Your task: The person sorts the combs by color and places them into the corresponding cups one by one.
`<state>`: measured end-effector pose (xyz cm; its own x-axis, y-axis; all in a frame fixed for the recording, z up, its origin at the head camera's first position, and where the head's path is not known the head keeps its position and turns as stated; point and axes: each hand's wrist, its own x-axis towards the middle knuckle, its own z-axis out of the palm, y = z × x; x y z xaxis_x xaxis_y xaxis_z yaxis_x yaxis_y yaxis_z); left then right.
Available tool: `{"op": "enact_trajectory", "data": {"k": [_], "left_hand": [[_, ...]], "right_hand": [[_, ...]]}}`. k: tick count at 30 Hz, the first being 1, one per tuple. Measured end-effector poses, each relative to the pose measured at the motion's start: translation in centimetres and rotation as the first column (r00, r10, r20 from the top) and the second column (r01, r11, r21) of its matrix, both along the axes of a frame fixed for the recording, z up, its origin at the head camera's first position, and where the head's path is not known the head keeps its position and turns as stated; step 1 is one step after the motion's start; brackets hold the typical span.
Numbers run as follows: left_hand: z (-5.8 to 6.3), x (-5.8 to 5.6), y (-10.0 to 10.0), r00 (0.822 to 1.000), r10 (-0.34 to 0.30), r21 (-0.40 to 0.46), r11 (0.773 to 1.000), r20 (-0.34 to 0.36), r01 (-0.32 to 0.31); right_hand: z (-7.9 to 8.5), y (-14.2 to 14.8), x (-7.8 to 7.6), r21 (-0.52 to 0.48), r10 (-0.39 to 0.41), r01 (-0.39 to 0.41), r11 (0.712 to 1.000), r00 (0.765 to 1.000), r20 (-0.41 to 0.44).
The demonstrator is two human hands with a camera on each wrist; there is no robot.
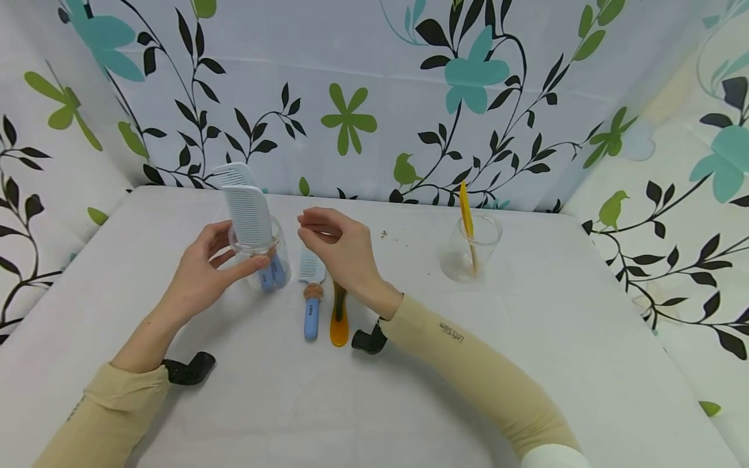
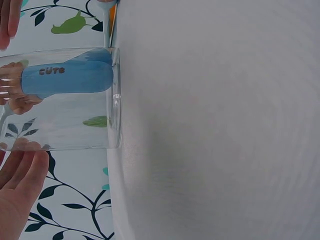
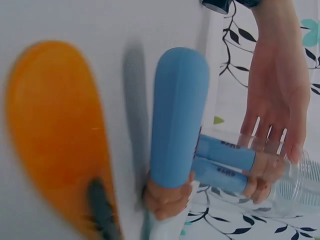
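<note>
My left hand [image 1: 201, 273] grips a clear cup [image 2: 60, 135] with thumb and fingers around its sides. Inside the cup, two pale combs [image 1: 248, 211] stand teeth-up, their blue handles [image 3: 225, 152] showing through the wall. Just right of the cup, my right hand [image 1: 342, 250] hovers with fingers loosely bent and nothing held. Below it on the table lies another pale comb with a blue handle [image 1: 312, 318] and a brown figure at its neck. Beside that comb is an orange-handled item [image 1: 339, 325], its far end hidden by the right hand.
Another clear cup [image 1: 453, 263] stands to the right on the white table [image 1: 526, 364], with a slim yellow item [image 1: 466, 214] leaning in it. Small brown specks [image 1: 393, 238] dot the table between the cups. A patterned cloth [image 1: 351, 52] hangs behind the table.
</note>
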<state>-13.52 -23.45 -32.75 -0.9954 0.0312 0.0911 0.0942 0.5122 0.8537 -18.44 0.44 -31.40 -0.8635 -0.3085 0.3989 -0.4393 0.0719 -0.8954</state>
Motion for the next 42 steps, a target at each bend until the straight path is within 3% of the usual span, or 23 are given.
{"op": "enact_trajectory", "data": {"k": [6, 20, 27, 33, 42], "left_hand": [[0.0, 0.0, 0.1, 1.0, 0.002, -0.008, 1.0, 0.003, -0.002], [-0.2, -0.2, 0.0, 1.0, 0.004, -0.019, 1.0, 0.007, -0.004], [-0.1, -0.3, 0.4, 1.0, 0.001, -0.02, 1.0, 0.01, -0.001], [-0.1, -0.3, 0.5, 1.0, 0.006, -0.021, 1.0, 0.01, -0.006], [-0.4, -0.3, 0.5, 1.0, 0.017, -0.016, 1.0, 0.004, -0.016]], "right_hand": [[-0.8, 2.1, -0.2, 0.035, -0.03, 0.029, 0.999, 0.999, 0.021], [-0.9, 8.6, 0.6, 0.114, -0.147, 0.146, 0.983, 0.989, 0.0], [-0.9, 12.1, 1.5, 0.13, -0.183, 0.193, 0.973, 0.98, -0.084], [0.2, 14.9, 2.3, 0.071, -0.26, 0.272, 0.96, 0.954, -0.149], [2.0, 18.4, 2.2, -0.067, -0.4, 0.396, 0.916, 0.89, -0.219]]}}
